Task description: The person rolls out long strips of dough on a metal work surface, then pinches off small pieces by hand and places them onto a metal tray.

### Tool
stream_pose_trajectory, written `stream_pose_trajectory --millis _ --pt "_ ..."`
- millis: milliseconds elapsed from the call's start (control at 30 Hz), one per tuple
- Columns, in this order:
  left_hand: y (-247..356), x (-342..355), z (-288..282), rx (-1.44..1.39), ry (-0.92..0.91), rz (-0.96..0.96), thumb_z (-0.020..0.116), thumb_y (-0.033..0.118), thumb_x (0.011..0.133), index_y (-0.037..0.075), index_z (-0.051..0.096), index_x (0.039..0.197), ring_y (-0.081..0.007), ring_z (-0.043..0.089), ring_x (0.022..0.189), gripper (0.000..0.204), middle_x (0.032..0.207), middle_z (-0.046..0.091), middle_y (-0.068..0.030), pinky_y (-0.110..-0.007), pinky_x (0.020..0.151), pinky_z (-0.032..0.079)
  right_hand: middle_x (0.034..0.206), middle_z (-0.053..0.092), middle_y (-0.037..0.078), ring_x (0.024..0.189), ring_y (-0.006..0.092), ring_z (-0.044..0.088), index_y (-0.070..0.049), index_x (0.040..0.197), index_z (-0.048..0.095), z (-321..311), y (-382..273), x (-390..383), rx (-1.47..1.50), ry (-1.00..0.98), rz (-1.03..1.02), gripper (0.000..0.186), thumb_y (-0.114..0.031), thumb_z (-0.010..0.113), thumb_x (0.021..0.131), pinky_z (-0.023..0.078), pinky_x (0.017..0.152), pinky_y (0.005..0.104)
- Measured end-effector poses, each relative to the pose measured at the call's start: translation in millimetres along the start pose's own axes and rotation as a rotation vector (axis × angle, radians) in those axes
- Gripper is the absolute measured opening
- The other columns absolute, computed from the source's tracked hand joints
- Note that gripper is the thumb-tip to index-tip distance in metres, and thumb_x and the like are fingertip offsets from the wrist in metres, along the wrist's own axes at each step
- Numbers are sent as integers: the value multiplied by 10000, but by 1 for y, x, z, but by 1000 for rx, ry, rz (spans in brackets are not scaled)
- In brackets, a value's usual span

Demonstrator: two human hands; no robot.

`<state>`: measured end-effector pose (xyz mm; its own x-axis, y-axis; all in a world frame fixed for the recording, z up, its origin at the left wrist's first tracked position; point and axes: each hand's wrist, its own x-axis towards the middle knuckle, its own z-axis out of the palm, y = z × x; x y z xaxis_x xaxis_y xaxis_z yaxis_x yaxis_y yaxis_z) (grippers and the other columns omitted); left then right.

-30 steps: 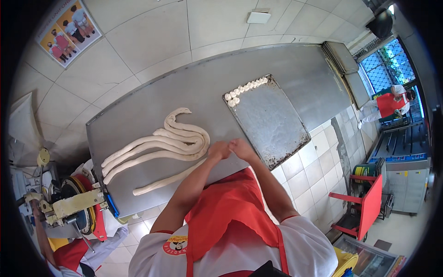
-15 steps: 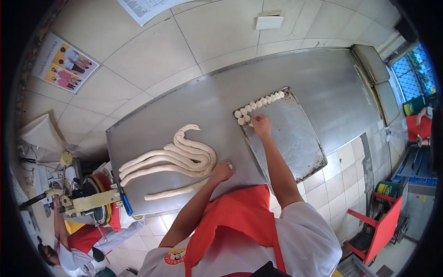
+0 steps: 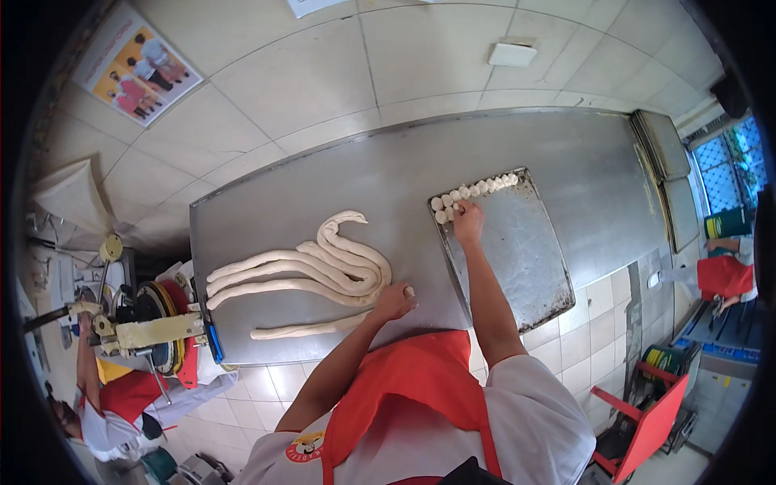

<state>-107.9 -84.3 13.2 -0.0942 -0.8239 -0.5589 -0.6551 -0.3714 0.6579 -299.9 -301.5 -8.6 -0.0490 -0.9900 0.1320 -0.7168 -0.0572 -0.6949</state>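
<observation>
Partly masked here: the left forearm (image 3: pixel 343 356) covers one end of a lone dough strand (image 3: pixel 299 329), so its join with the fist can't be made out! The left hand (image 3: pixel 394 302), at six o'clock of centre, curls snugly round a pale dough nub (image 3: pixel 409 292). The right hand (image 3: pixel 468 221), at the tray's ten o'clock, bunches its fingers narrowly; whether they grip dough, I can't tell. Stained metal tray (image 3: pixel 509 255) at three o'clock, smooth grey table (image 3: pixel 558 162) beneath. Looped dough ropes (image 3: pixel 323 267) sprawl at nine, cream and soft; small dough pieces (image 3: pixel 474 191), stubby, rounded, line the tray's far edge.
</observation>
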Motion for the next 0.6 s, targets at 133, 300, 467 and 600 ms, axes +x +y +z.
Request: stream_pose_trajectory --millis 133,300,467,600 --pt "-23 -37 -8 23 167 377 789 182 648 44 608 1075 -350 568 1073 484 1140 601 -191 -425 922 457 965 644 207 911 371 613 -29 1048 674 -4 -39 -39 -73 107 -176 313 -15 639 738 505 824 469" --pt "-120 -142 -30 314 358 147 708 76 655 118 570 1208 -354 504 1185 572 1216 556 -171 -452 1016 392 1094 610 166 1094 375 554 -118 1127 667 -10 -68 -187 -10 -626 -393 401 -104 654 727 441 948 487" --pt "-205 -183 -59 476 868 -106 596 -29 657 118 592 966 -359 554 986 342 991 589 -96 -537 938 337 1036 596 110 1116 342 519 -179 1042 697 25 -78 -253 -271 -571 -476 326 -153 634 723 395 931 525" --pt "-169 -175 -77 55 509 -16 614 -4 651 99 545 892 -350 552 924 271 899 577 -120 -479 843 383 1044 562 101 1089 322 516 -179 985 696 -36 -108 -239 -214 -701 -290 265 -135 628 733 384 920 518"
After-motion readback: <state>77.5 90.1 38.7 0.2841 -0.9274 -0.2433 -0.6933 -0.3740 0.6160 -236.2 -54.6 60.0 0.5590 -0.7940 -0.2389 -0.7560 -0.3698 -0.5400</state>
